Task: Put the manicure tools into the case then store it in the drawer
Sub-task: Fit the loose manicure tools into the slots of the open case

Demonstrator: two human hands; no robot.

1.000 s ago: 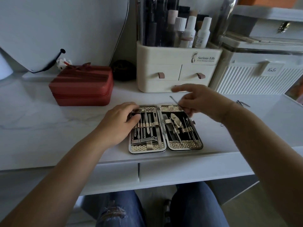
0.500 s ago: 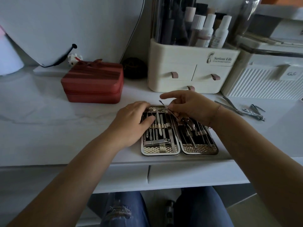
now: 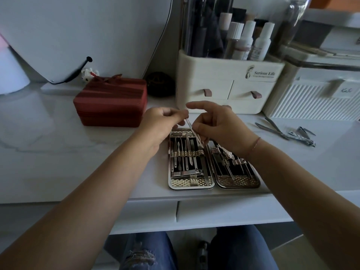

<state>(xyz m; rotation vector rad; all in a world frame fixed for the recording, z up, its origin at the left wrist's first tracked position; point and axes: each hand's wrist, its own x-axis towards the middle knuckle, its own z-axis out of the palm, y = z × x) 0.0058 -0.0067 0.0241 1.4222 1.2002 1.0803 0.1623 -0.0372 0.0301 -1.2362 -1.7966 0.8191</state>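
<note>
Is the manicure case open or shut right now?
Open. The case lies flat, both halves spread, tools showing inside.

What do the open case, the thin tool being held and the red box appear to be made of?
The open case looks metal-shelled: shiny silver rim, embossed gold lining. The thin tool seems polished steel: slim, silvery, glinting. The red box looks like matte leather or imitation, with a seam round its middle; I cannot tell which.

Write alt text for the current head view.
Both hands, left hand and right hand, pinch a thin metal tool above an open manicure case on a white desk. Scissors and nail clippers lie loose to the right; a red box and a cream drawer organizer stand behind.
</note>
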